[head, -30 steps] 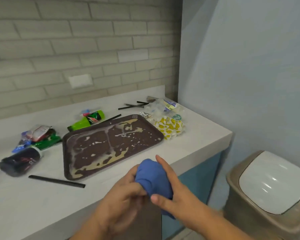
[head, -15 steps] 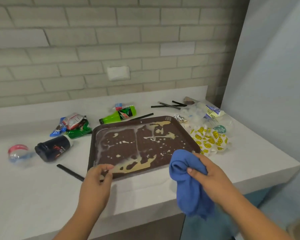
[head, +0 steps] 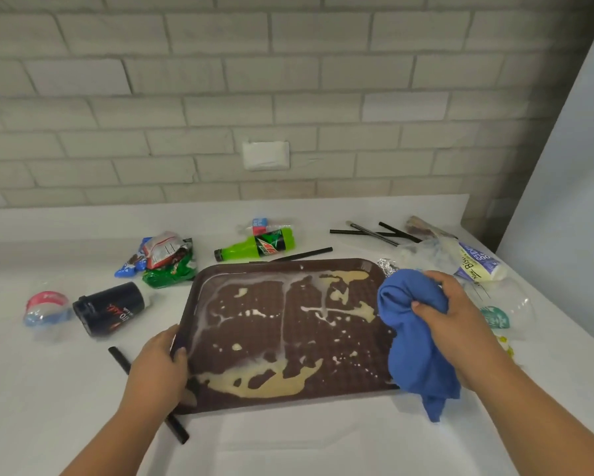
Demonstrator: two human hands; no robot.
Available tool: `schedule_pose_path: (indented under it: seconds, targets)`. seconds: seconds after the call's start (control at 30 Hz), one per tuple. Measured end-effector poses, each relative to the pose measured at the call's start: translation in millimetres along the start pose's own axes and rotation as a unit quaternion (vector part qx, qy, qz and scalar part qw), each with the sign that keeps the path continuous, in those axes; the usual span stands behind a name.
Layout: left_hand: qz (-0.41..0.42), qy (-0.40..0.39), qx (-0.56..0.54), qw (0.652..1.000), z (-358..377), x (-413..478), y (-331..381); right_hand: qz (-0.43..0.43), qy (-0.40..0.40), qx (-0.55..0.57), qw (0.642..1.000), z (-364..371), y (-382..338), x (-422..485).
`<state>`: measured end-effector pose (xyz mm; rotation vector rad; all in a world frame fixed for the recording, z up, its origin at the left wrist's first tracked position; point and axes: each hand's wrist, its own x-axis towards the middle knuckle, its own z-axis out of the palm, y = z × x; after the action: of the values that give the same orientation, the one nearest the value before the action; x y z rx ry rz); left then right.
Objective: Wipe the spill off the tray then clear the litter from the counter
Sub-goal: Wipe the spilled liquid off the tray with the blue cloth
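A brown tray (head: 278,266) lies on the white counter (head: 48,389), smeared with a cream-coloured spill (head: 264,381) that is thickest along its near edge. My left hand (head: 158,365) grips the tray's left rim, thumb over the edge. My right hand (head: 450,314) holds a bunched blue cloth (head: 412,338) over the tray's right edge, and the cloth's tail hangs down past the near corner. Litter lies around the tray: a green bottle (head: 258,247), a black cup (head: 112,307), snack wrappers (head: 161,257) and black straws (head: 374,232).
A crushed clear bottle with a red label (head: 45,307) lies at far left. One black straw (head: 117,355) runs under my left wrist. Clear plastic cups and a labelled wrapper (head: 474,266) crowd the right side. A brick wall stands behind, a pale wall at right.
My view has swung left and closer, away from the bin. My left hand let go of the cloth and took the tray's left rim. My right hand carried the cloth to the tray's right edge.
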<state>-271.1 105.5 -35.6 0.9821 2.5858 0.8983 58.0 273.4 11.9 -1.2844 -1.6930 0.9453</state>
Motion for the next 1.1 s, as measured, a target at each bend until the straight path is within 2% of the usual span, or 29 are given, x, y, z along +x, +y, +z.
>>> schedule_pose_path:
  seconds: [0.17,0.27,0.4,0.53,0.6,0.73,0.87,1.1]
  targets:
    - [-0.018,-0.042,0.068,0.997,-0.8,39.3,-16.8,-0.024,0.006,-0.068,0.997,8.9,-2.9,22.0]
    - [0.015,-0.058,0.083,0.995,-2.3,59.7,-17.6,-0.026,0.009,-0.165,0.986,17.1,3.0,35.2]
    - [0.07,-0.064,0.096,0.991,0.0,79.3,-16.0,0.02,0.021,-0.28,0.959,30.2,16.2,48.0]
    - [0.107,-0.09,0.108,0.984,0.0,88.7,-16.7,0.043,0.023,-0.349,0.936,38.6,21.3,52.3]
    - [0.1,-0.116,0.108,0.982,-1.4,95.4,-18.8,0.075,0.008,-0.395,0.915,43.1,24.3,53.0]
    - [0.102,-0.162,0.106,0.976,-3.9,106.7,-20.5,0.103,-0.087,-0.479,0.867,59.8,29.9,57.7]
    - [0.101,-0.177,0.111,0.973,-1.5,115.0,-22.9,0.07,-0.115,-0.508,0.851,79.0,33.3,64.1]
    - [0.11,-0.148,0.14,0.973,4.6,120.2,-29.0,0.033,-0.129,-0.486,0.864,79.6,42.4,72.2]
